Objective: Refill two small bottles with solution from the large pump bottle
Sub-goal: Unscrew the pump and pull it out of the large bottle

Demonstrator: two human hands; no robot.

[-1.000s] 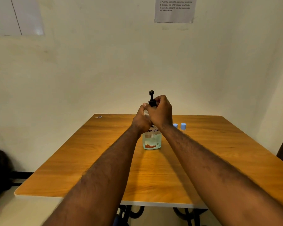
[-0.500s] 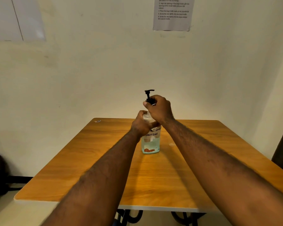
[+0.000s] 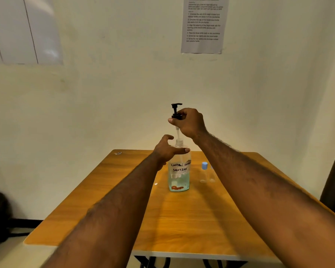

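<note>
Counter: we see a square orange-brown wooden counter (image 3: 182,219) set against a cream wall.
Large bottle: the clear plastic large pump bottle (image 3: 179,171) stands mid-counter, neck open, with pale blue-green liquid low in it.
Label: handwritten, we read "CONTACT LENS SOLUTION", partly hidden.
Left hand (image 3: 167,149): fingers spread apart, resting at the bottle's shoulder.
Right hand (image 3: 190,122): pinched around the black pump head (image 3: 176,111), lifted above the neck, its tube hanging into the opening.
Small bottles: two clear, blue-capped small bottles (image 3: 204,172) stand just right; contents unclear.
Wall: a printed instruction sheet (image 3: 203,26), too blurred to read.
</note>
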